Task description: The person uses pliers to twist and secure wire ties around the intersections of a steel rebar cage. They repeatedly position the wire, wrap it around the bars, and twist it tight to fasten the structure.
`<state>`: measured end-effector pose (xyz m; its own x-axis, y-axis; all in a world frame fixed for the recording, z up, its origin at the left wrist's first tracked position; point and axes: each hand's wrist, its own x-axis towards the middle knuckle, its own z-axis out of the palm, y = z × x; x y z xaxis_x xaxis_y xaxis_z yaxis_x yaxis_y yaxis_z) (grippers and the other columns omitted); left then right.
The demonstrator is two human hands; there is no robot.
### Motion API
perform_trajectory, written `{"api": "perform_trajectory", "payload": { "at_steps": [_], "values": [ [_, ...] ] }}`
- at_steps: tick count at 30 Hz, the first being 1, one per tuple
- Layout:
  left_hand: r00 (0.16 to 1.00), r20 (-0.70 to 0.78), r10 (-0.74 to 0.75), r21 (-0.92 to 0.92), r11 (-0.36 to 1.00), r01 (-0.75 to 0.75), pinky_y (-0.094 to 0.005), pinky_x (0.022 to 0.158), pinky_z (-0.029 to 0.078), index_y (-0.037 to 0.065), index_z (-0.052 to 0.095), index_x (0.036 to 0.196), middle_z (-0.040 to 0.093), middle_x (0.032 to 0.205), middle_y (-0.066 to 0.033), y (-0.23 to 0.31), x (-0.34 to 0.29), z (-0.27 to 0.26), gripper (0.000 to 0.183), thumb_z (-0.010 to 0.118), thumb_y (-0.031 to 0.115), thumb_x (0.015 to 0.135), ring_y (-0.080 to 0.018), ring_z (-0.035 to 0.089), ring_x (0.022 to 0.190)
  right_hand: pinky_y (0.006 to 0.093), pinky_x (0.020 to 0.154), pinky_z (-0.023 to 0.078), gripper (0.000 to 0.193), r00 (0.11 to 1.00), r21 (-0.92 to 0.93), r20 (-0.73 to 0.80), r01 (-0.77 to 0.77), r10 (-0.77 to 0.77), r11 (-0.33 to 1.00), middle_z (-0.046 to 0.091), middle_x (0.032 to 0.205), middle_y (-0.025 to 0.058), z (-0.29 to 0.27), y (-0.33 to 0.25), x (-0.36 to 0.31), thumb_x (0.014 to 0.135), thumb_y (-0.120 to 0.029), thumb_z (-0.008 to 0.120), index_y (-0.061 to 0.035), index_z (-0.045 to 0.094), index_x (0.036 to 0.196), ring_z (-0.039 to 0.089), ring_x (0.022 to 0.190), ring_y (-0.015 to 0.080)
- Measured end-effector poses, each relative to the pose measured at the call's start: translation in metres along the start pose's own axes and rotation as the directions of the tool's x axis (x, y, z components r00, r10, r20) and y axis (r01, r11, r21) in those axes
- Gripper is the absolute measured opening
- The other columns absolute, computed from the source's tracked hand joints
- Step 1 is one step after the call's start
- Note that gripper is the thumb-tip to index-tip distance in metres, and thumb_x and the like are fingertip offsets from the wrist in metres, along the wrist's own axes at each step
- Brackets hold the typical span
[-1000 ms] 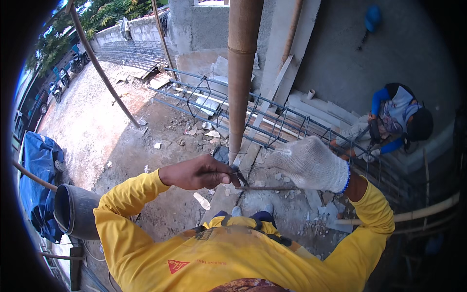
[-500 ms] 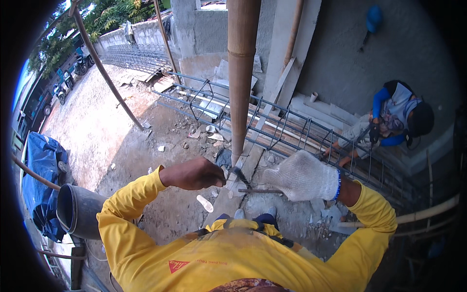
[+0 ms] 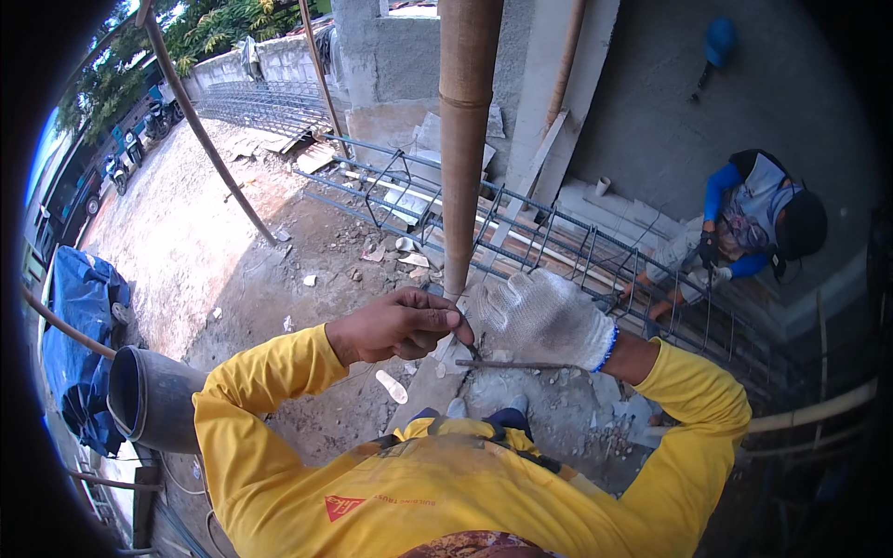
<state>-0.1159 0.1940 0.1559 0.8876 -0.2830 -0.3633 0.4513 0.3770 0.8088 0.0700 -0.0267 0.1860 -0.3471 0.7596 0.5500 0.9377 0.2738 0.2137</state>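
My bare left hand (image 3: pixel 400 325) is closed in a pinch in front of my chest, beside the foot of a bamboo pole. Just below its fingertips a short piece of thin, dark, wire-like strip (image 3: pixel 475 352) shows; most of it is hidden. My right hand (image 3: pixel 544 319), in a white knitted glove with a blue cuff edge, is close by with its fingers curled; what they hold is hidden. Under the glove a thin brownish rod (image 3: pixel 512 365) lies crosswise, and I cannot tell whether the glove touches it.
The upright bamboo pole (image 3: pixel 463 139) stands straight ahead. Behind it a long rebar cage (image 3: pixel 558 232) runs across to the right, where another person (image 3: pixel 758 219) crouches at it. A dark bucket (image 3: pixel 153 400) and blue tarp (image 3: pixel 79 325) are at left. Rubble litters the ground.
My right hand has moved left and up, towards my left hand. My left hand has turned and shifted slightly right, its fingers now covering most of the dark strip.
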Motion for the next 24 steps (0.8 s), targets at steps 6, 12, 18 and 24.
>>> {"api": "perform_trajectory", "payload": {
  "at_steps": [6, 12, 18, 24],
  "values": [
    [0.742, 0.156, 0.652, 0.866, 0.272, -0.42, -0.0275, 0.046, 0.032, -0.002, 0.071, 0.124, 0.039, 0.062, 0.007, -0.001, -0.005, 0.017, 0.026, 0.063, 0.016, 0.108, -0.0066, 0.04, 0.049, 0.0388, 0.057, 0.057, 0.018, 0.935, 0.164, 0.284, -0.265, 0.212, 0.95, 0.07, 0.086, 0.0053, 0.0, -0.008, -0.01, 0.099, -0.019, 0.066, -0.0091, 0.072, 0.113, 0.072, 0.068, 0.0228],
    [0.629, 0.605, 0.488, 0.738, -0.64, -0.213, -0.033, 0.057, 0.049, 0.0, 0.068, 0.129, 0.063, 0.079, -0.0014, -0.007, -0.029, 0.027, 0.033, 0.066, 0.019, 0.102, -0.0153, 0.066, 0.067, 0.0397, 0.072, 0.059, 0.024, 0.693, 0.604, 0.68, -0.715, 0.239, 0.352, 0.074, 0.093, 0.0099, -0.027, -0.015, -0.001, 0.103, -0.025, 0.065, -0.0132, 0.074, 0.123, 0.075, 0.08, 0.026],
    [0.918, 0.396, 0.0, 0.621, 0.736, -0.268, -0.0404, 0.062, 0.052, 0.001, 0.071, 0.123, 0.068, 0.079, -0.0103, -0.021, -0.018, -0.012, 0.026, 0.065, 0.019, 0.106, -0.0242, 0.069, 0.07, 0.0334, 0.07, 0.06, 0.035, 0.897, 0.202, 0.407, 0.098, -0.175, 0.974, 0.073, 0.093, 0.0049, -0.039, -0.022, -0.004, 0.093, -0.023, 0.068, -0.0145, 0.072, 0.126, 0.075, 0.079, 0.023],
    [0.892, 0.186, 0.413, 0.978, -0.165, -0.127, -0.0449, 0.063, 0.05, 0.003, 0.075, 0.12, 0.073, 0.084, -0.0227, -0.027, -0.031, 0.019, 0.028, 0.065, 0.025, 0.107, -0.0345, 0.071, 0.072, 0.0383, 0.063, 0.06, 0.024, 0.866, 0.024, 0.49, -0.131, 0.102, 0.991, 0.072, 0.081, 0.0053, -0.026, 0.001, -0.002, 0.09, -0.02, 0.071, -0.0117, 0.072, 0.112, 0.074, 0.069, 0.0257]
  ]
}}
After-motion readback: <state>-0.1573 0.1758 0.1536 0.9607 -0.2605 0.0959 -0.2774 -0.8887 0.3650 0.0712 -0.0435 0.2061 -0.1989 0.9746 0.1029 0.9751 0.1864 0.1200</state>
